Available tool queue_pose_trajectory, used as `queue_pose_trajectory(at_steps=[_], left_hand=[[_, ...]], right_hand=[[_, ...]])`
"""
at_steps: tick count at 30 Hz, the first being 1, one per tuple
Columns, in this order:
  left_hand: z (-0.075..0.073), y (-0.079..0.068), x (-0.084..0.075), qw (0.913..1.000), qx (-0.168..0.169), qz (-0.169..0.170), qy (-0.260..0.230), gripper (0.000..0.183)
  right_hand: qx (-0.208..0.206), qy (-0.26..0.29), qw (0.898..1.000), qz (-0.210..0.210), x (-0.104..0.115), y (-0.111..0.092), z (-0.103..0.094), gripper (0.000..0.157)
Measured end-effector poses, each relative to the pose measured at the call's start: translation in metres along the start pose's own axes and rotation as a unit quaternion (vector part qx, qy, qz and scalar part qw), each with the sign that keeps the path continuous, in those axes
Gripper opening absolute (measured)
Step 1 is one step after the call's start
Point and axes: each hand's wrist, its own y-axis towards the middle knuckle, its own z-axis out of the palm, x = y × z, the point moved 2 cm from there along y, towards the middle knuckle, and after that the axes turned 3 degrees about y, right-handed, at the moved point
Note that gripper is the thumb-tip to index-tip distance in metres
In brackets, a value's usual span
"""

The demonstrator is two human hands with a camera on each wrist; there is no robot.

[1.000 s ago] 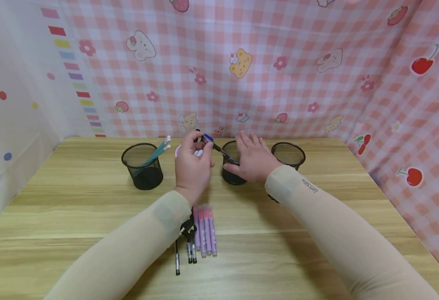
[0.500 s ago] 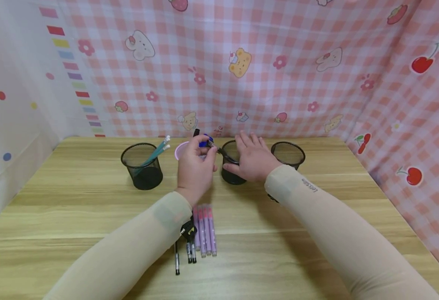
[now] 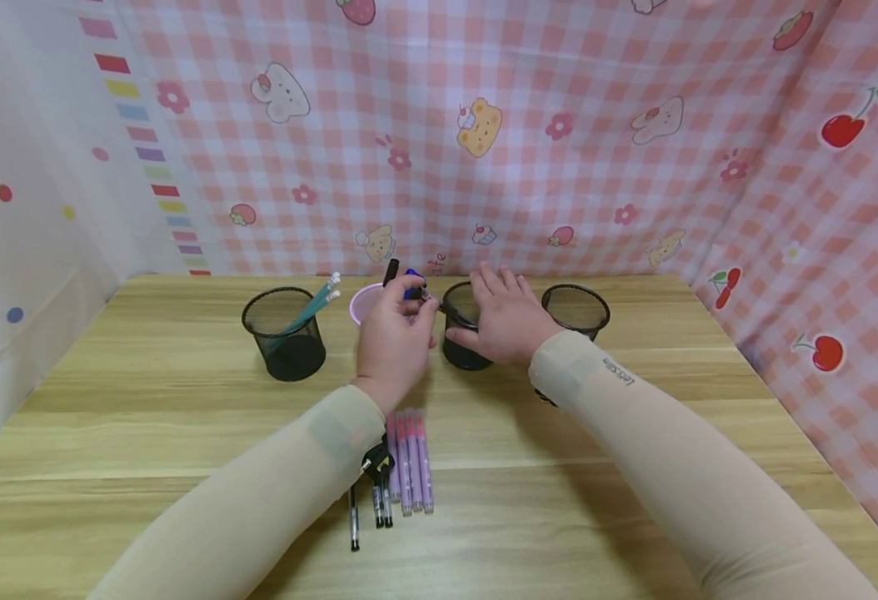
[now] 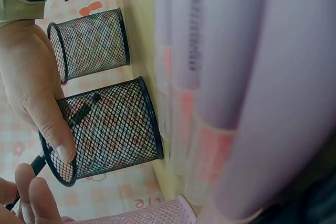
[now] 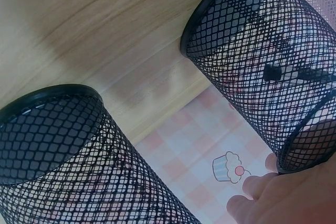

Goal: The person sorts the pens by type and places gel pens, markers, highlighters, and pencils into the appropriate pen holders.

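My left hand [image 3: 394, 342] pinches a black pen [image 4: 84, 111] between thumb and fingertips, just left of the middle black mesh pen cup [image 3: 467, 354]. The pen slants through the cup's mouth, and its dark end shows through the mesh in both wrist views. Over the same cup lies my right hand [image 3: 512, 321], its fingers straight, the thumb across the near rim and the other fingers by the far rim. In the right wrist view its fingertips [image 5: 252, 186] sit right at the rim. Part of the pen is hidden behind the left fingers.
A black mesh cup with teal pencils [image 3: 311, 310] stands left, another black mesh cup [image 3: 576, 308] right. Behind my left hand is a pink mesh cup [image 3: 362, 307] with black and blue markers. Lilac markers [image 3: 412, 467] and black pens [image 3: 354, 525] lie in front.
The left hand has shifted slightly right towards the middle cup, and the pen has gone further into it. More of the pink cup shows. The right hand has stayed in place.
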Motion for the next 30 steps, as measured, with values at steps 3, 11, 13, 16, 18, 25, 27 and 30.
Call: queue_pose_trajectory(at_steps=[3,11,13,16,18,25,27,30], left_hand=[[0.0007,0.0001,-0.0003,1.0000,0.002,-0.002,0.003,0.033],[0.0020,0.0001,-0.0009,0.9998,0.010,-0.009,0.012,0.033],[0.0022,0.0001,-0.0010,0.9997,0.014,-0.012,0.014,0.033],[0.0020,-0.0003,-0.0015,0.9995,0.021,-0.016,0.019,0.034],[0.0020,-0.0004,-0.0018,0.9993,0.024,-0.017,0.023,0.035],[0.0018,-0.0003,-0.0035,0.9979,0.040,-0.028,0.042,0.039],[0.0010,-0.0003,-0.0046,0.9975,0.045,-0.033,0.043,0.040],[-0.0020,-0.0006,-0.0081,0.9971,0.054,-0.034,0.041,0.041]], right_hand=[[0.001,0.000,1.000,0.001,-0.0002,0.0001,0.0001,0.103],[0.002,-0.002,1.000,0.000,-0.0011,0.0008,0.0004,0.104],[0.002,-0.004,1.000,0.000,-0.0013,0.0010,0.0004,0.105],[0.004,-0.004,1.000,-0.001,-0.0016,0.0017,0.0009,0.105],[0.006,-0.002,1.000,-0.001,-0.0018,0.0018,0.0009,0.105],[0.008,-0.003,1.000,-0.001,-0.0020,0.0018,0.0009,0.105],[0.007,-0.001,1.000,-0.001,-0.0019,0.0016,0.0009,0.105],[0.006,0.003,1.000,0.000,-0.0014,0.0011,0.0006,0.105]])
